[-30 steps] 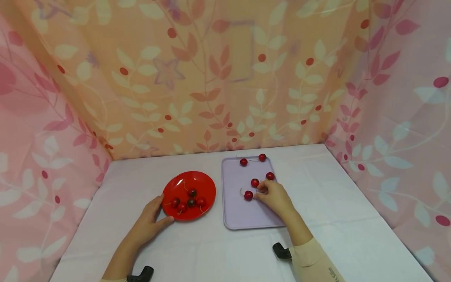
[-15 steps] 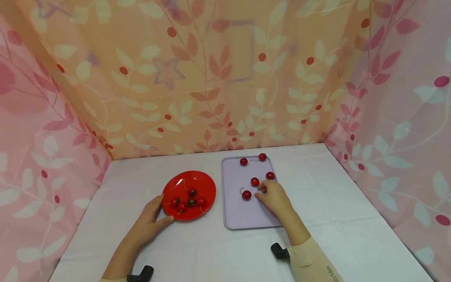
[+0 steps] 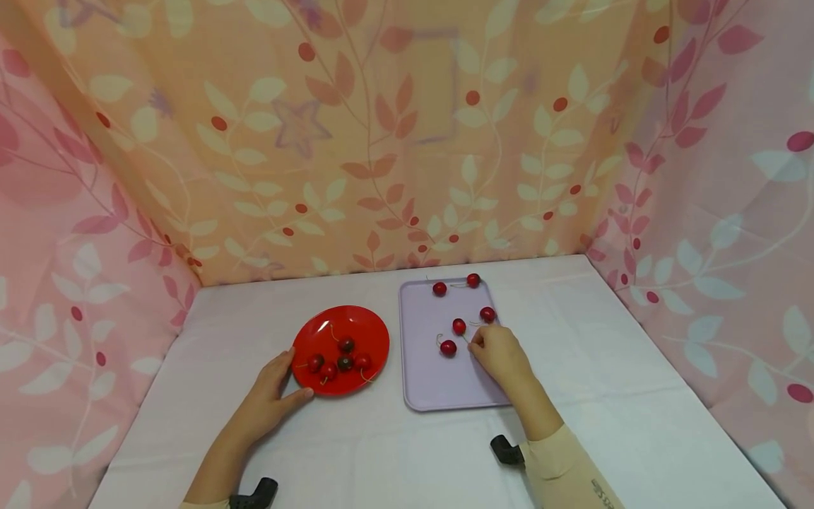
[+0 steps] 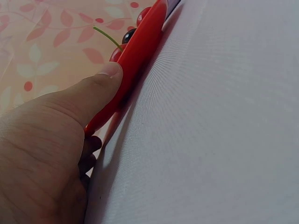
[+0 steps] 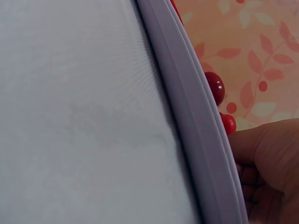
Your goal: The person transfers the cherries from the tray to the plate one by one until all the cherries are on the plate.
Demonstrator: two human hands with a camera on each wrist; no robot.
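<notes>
My left hand holds the left rim of a red plate, its thumb on the edge in the left wrist view. Several red and dark cherries with stems lie on that plate. Over the right side of a lilac tray, my right hand has thumb and forefinger together at the stem of a red cherry, seemingly pinching it. Another cherry lies just left of the fingertips, and one more sits behind the hand near the tray's right edge. The tray's wall hides the right fingertips in the right wrist view.
Two cherries lie near the tray's far edge, one at left and one at right. A white cloth covers the table. Leaf-patterned fabric hangs behind and at both sides.
My right thumb and forefinger have come together by the cherry stem. The cherry left of them has shifted slightly and its stem has turned. My left hand and the plate stay in place.
</notes>
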